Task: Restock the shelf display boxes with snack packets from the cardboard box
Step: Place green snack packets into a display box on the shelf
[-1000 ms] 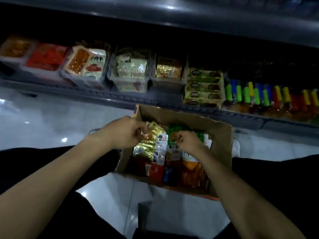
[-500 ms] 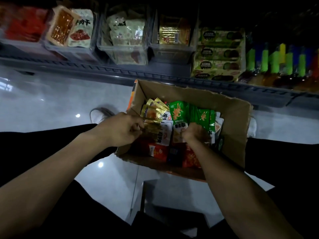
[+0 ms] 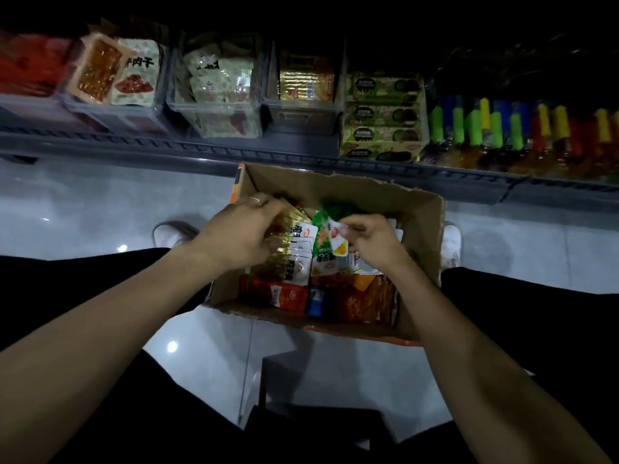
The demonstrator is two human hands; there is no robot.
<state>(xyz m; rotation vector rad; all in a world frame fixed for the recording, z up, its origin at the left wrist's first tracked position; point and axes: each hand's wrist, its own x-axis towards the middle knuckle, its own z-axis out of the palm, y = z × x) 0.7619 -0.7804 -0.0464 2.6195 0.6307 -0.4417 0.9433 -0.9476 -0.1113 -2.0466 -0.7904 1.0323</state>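
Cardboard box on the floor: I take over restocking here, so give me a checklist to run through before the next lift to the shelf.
1. Left hand grips the gold packet stack: ok.
2. Right hand pinches a white-and-yellow packet: ok.
3. Cardboard box open, packets reachable: ok.
4. Clear display box holding gold packets has room: cannot tell, too dark.
5. Gold stack matches that box's packets: cannot tell.
6. Path from box to shelf edge unobstructed: ok.
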